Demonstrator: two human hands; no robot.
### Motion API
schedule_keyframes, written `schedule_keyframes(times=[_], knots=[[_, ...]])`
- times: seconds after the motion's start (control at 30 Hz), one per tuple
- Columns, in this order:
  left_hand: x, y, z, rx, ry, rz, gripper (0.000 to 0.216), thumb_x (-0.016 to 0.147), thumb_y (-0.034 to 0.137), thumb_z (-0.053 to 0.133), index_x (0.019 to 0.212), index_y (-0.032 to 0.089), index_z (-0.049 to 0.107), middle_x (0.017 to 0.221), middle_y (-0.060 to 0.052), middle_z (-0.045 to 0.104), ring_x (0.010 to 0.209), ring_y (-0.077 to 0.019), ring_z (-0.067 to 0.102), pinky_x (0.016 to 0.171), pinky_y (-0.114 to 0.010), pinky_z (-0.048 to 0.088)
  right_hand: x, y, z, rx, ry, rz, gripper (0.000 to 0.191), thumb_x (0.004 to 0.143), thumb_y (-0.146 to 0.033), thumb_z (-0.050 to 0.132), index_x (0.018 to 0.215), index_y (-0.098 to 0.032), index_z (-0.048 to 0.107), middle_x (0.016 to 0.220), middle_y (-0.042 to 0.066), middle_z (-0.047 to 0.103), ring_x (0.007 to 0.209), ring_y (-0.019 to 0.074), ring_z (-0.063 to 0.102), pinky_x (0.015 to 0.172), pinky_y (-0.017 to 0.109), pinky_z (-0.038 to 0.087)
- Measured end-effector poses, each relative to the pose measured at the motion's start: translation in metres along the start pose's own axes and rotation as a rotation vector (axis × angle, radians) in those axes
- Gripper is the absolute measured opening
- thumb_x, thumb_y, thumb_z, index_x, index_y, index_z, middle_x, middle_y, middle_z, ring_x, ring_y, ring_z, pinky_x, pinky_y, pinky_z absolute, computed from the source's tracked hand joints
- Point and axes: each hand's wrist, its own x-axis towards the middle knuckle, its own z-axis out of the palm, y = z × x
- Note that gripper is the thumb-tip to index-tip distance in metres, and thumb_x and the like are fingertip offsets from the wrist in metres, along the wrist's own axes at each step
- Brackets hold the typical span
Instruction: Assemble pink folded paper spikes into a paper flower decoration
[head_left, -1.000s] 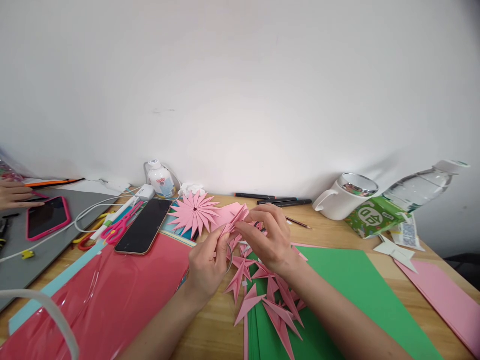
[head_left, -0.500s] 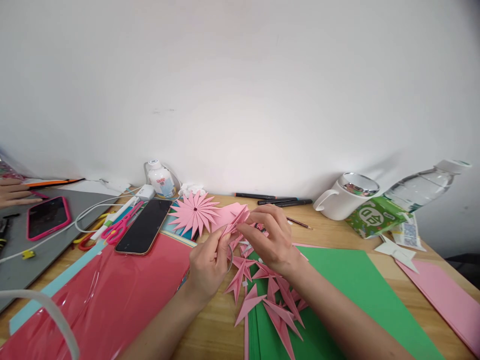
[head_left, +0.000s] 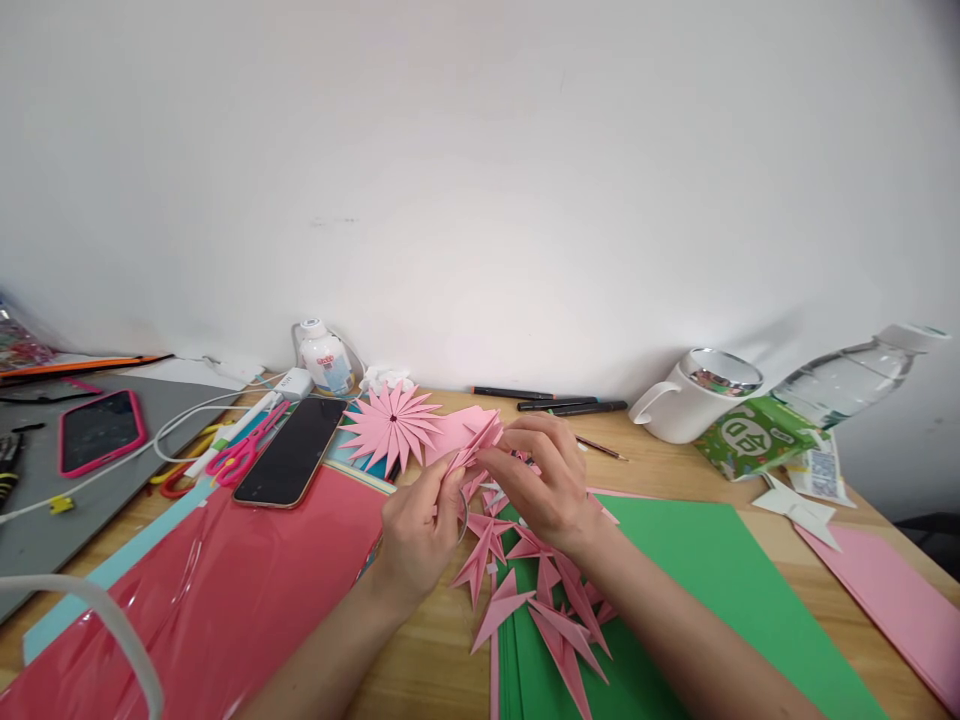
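Note:
Between my two hands is a folded pink paper piece (head_left: 477, 442), raised a little above the table. My left hand (head_left: 421, 520) pinches its lower left end between thumb and fingers. From the right, my right hand (head_left: 546, 478) closes its fingertips on the other end; fingers hide part of the fold. Several pointed pink paper pieces (head_left: 559, 620) lie below my hands, partly on green paper sheets (head_left: 705, 570). Just behind my left hand lies a pink many-pointed paper star (head_left: 392, 419), with flat pink paper (head_left: 448, 432) beside it.
Left are a black phone (head_left: 291, 455), pink scissors (head_left: 244, 447), red sheets in plastic (head_left: 247, 580), a pink-cased phone (head_left: 103, 433) and a white bottle (head_left: 327, 360). Pens (head_left: 571, 406) lie by the wall. Right stand a white mug (head_left: 679, 405), green box (head_left: 750, 435) and tilted water bottle (head_left: 847, 380).
Another person's hand at the far left has left the view. The view has shifted slightly. My hands keep nearly the same hold on the folded pink paper.

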Motion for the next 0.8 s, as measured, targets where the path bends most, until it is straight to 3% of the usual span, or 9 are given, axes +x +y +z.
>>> schedule_keyframes(times=[0.3, 0.53, 0.63, 0.8], knots=[[0.0, -0.001, 0.001, 0.066, 0.028, 0.044, 0.015, 0.084, 0.014, 0.05, 0.092, 0.015, 0.063, 0.062, 0.0, 0.067, 0.051, -0.0092, 0.06, 0.051, -0.017, 0.044, 0.006, -0.002, -0.002, -0.024, -0.037, 0.053, 0.015, 0.078, -0.011, 0.06, 0.089, -0.021, 0.059, 0.084, 0.004, 0.058, 0.088, 0.018, 0.052, 0.074, 0.032, 0.042], [-0.002, -0.003, 0.004, 0.057, 0.04, 0.086, 0.015, 0.083, 0.012, 0.051, 0.094, 0.013, 0.062, 0.062, 0.0, 0.068, 0.047, -0.0073, 0.058, 0.049, -0.016, 0.044, 0.017, -0.004, -0.007, -0.041, -0.141, 0.095, 0.004, 0.079, -0.022, 0.061, 0.078, -0.019, 0.058, 0.083, 0.005, 0.059, 0.083, 0.0186, 0.049, 0.07, 0.032, 0.039], [0.0, -0.002, 0.004, 0.074, 0.045, 0.086, 0.015, 0.084, 0.013, 0.051, 0.094, 0.014, 0.062, 0.066, -0.001, 0.07, 0.05, -0.0088, 0.061, 0.05, -0.017, 0.046, 0.02, -0.004, -0.01, 0.018, -0.203, 0.159, 0.006, 0.081, -0.024, 0.059, 0.08, -0.019, 0.06, 0.087, 0.006, 0.057, 0.083, 0.0186, 0.048, 0.07, 0.032, 0.04], [-0.002, -0.002, 0.004, 0.077, 0.047, 0.105, 0.016, 0.084, 0.013, 0.05, 0.097, 0.014, 0.061, 0.067, -0.002, 0.07, 0.051, -0.0099, 0.063, 0.053, -0.018, 0.048, 0.022, -0.004, -0.012, 0.155, -0.16, 0.25, 0.007, 0.082, -0.02, 0.057, 0.079, -0.018, 0.062, 0.085, 0.006, 0.054, 0.078, 0.0163, 0.048, 0.066, 0.03, 0.041]])
